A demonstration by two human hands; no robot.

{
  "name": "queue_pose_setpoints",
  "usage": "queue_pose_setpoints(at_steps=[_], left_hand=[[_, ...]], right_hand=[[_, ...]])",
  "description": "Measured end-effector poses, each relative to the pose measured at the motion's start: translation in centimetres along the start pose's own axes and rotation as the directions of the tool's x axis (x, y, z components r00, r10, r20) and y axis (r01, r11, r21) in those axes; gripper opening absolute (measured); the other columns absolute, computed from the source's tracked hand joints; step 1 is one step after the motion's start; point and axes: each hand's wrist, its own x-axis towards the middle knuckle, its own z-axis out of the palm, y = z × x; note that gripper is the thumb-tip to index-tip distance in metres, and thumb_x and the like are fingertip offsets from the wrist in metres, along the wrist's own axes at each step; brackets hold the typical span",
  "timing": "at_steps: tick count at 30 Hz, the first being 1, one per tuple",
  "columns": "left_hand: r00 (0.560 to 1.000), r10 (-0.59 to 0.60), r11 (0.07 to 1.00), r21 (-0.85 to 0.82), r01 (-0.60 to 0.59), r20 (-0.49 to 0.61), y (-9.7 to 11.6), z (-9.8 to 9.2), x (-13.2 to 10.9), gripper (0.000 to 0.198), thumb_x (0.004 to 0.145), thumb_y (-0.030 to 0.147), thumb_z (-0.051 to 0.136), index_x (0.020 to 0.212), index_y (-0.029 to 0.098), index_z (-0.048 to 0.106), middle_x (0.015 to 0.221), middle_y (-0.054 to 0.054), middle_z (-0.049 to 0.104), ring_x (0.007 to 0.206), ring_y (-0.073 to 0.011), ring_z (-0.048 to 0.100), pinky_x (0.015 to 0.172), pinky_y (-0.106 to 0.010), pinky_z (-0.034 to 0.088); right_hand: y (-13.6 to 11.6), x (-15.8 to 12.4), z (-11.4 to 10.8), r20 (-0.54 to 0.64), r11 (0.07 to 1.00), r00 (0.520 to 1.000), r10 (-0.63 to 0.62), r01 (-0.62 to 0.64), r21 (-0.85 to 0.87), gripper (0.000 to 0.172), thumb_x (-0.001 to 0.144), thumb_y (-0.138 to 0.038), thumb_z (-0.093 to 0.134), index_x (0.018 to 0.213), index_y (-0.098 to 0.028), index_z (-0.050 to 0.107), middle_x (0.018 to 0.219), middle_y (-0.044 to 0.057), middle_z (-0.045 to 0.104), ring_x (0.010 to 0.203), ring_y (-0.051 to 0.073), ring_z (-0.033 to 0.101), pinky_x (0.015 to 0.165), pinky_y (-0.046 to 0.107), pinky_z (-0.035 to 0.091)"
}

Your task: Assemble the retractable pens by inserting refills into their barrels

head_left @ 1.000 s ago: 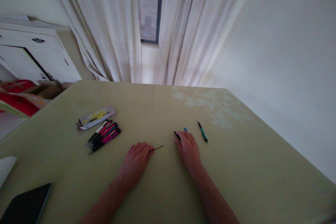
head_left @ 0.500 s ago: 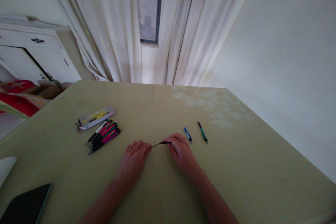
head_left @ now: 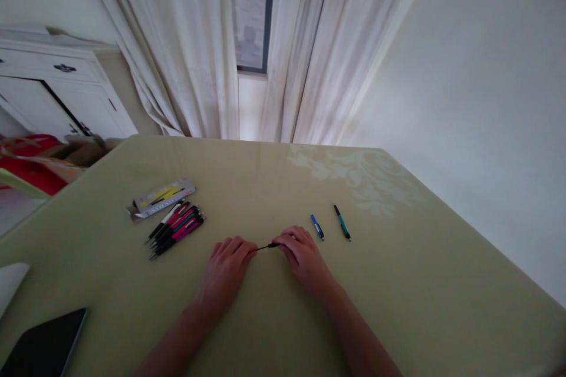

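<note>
Just above the tabletop, my left hand (head_left: pixel 230 262) pinches one end of a thin dark rod (head_left: pixel 263 247) that looks like a pen refill. My right hand (head_left: pixel 305 256) is closed, thumb and fingers around a short black pen part (head_left: pixel 273 245), likely a grip section, which sits on the rod's other end. Its far end is hidden by the fingers. To the right of my right hand lies a short blue pen barrel (head_left: pixel 317 227). A green and black pen (head_left: pixel 342 222) rests beyond it.
At the left of the table (head_left: pixel 247 188) is a pile of several coloured pens (head_left: pixel 177 230), next to an opened pen box (head_left: pixel 163 198). A dark flat device (head_left: pixel 44 341) lies at the near left. Curtains and a wall border the table.
The black pen part in my right hand now lies closer to my left hand, and less of the thin rod shows between them. My left hand has hardly moved.
</note>
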Motion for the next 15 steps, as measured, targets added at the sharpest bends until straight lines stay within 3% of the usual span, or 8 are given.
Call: queue_pose_setpoints(at_steps=[3,6,10,12,15], left_hand=[[1.0,0.012,0.995,-0.096,-0.012,0.004,0.1,-0.2,0.0,0.02,0.102,0.029,0.056,0.098,0.025,0.075,0.093,-0.004,0.074,0.09,-0.0252,0.066,0.086,-0.042,0.048],[0.999,-0.03,0.942,-0.336,0.018,-0.028,0.0,-0.3,0.0,0.014,0.097,0.034,0.066,0.093,0.025,0.076,0.088,-0.002,0.074,0.086,-0.0225,0.067,0.084,-0.039,0.052],[0.958,-0.284,0.703,-0.689,0.175,-0.046,-0.2,-0.2,0.2,0.022,0.083,0.04,0.081,0.095,0.023,0.076,0.084,-0.002,0.076,0.078,-0.0193,0.072,0.075,-0.031,0.059],[0.956,-0.294,0.597,-0.783,0.173,-0.013,0.0,-0.2,0.5,0.023,0.082,0.043,0.08,0.088,0.021,0.077,0.086,-0.005,0.078,0.081,-0.0208,0.074,0.076,-0.032,0.061],[0.977,-0.21,0.55,-0.82,0.156,0.046,0.5,-0.3,0.8,0.026,0.089,0.044,0.071,0.082,0.02,0.079,0.096,-0.009,0.081,0.092,-0.0236,0.076,0.085,-0.036,0.061]], right_hand=[[-0.4,0.1,0.1,0.058,0.999,0.998,-0.013,0.011,0.033,0.024,0.103,-0.017,0.053,0.113,-0.026,0.073,0.106,0.007,0.069,0.103,0.024,0.061,0.095,0.04,0.049],[-0.9,0.1,0.2,0.104,0.99,0.994,-0.023,0.008,0.14,0.021,0.104,-0.019,0.054,0.112,-0.025,0.073,0.104,0.006,0.071,0.102,0.022,0.063,0.095,0.037,0.05],[-1.8,-0.1,0.6,0.098,0.936,0.994,-0.044,0.007,0.351,0.018,0.103,-0.023,0.058,0.115,-0.024,0.072,0.104,0.005,0.074,0.099,0.018,0.067,0.092,0.032,0.052],[-2.3,-0.1,0.9,0.069,0.909,0.997,-0.023,-0.008,0.417,0.016,0.102,-0.026,0.06,0.113,-0.023,0.072,0.101,0.005,0.074,0.094,0.017,0.068,0.088,0.03,0.053],[-2.5,0.0,1.4,0.034,0.897,0.999,0.038,-0.049,0.439,0.013,0.099,-0.03,0.066,0.105,-0.022,0.073,0.094,0.004,0.075,0.086,0.017,0.069,0.082,0.03,0.055]])
